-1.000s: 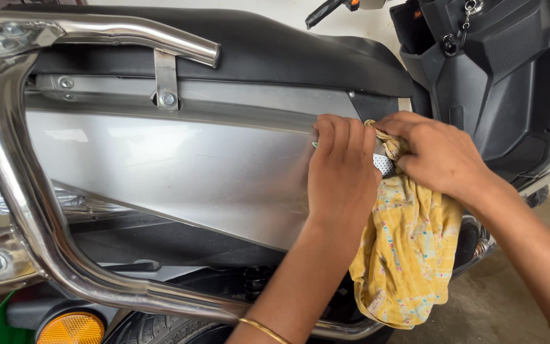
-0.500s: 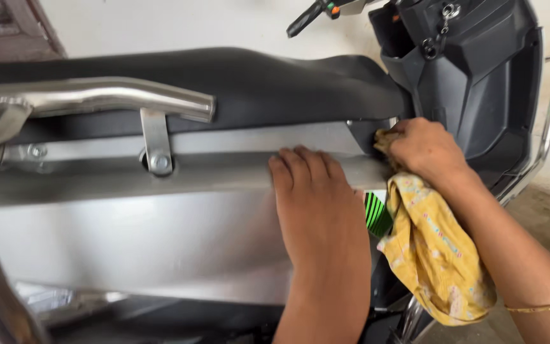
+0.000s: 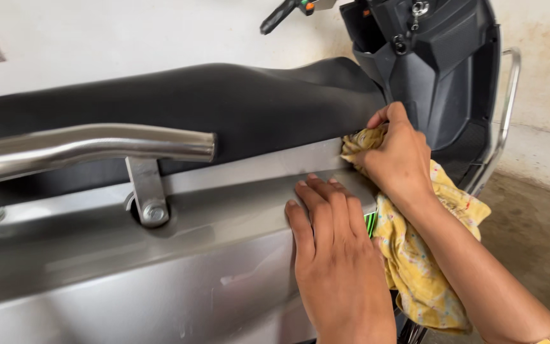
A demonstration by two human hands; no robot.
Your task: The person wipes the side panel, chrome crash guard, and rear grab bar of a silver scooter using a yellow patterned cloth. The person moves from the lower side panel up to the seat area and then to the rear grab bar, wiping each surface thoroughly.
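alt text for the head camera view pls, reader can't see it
The right hand presses a yellow cloth against a scooter's silver side panel just below the black seat, while the left hand lies flat on the panel.

Home parking spot, scooter (image 3: 237,108), plastered wall (image 3: 128,32), concrete floor (image 3: 536,223)
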